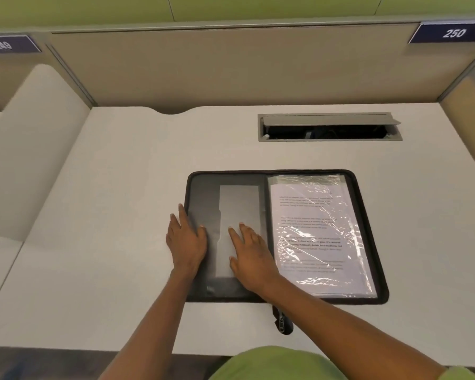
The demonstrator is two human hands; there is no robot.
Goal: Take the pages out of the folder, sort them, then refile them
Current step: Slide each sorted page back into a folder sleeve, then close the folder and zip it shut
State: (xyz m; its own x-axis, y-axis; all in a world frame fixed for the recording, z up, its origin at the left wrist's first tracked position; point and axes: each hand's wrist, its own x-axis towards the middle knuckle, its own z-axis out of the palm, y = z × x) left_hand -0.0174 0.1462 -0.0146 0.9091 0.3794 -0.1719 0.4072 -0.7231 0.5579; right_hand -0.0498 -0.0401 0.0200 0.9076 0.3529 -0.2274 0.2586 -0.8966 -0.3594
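Close to the near edge of the desk [107, 215], both hands lie flat with fingers straight and gripping nothing. The left hand [187, 242] rests palm down across the left rim of the open folder [203, 198], its outer fingers on the desk and its inner ones on the black cover. The right hand [251, 259] presses palm down on the grey pocket [239, 204] of the folder's left half, fingers slightly spread and pointing away from the person. Both forearms reach in from the bottom of the view, over a bit of green clothing [272, 363].

The folder lies open and flat, a little right of the desk's middle. Its zip pull [283, 323] hangs off the near rim, just beside the right forearm. The pages [313, 237] sit in the right half under a crinkled clear sleeve, printed text showing through but too blurred to read. Neither hand touches them.

The desk is plain white with a shallow notch in its far edge. Beyond the folder, well apart from it, a cable hatch [329, 127] is set into the top, its grey lid tilted up over a dark slot. A beige partition [231, 69] walls off the back and sides. Dark plates on it read 249 [3, 45] at left and 250 [453, 32] at right. Above it runs a green wall [231, 6].
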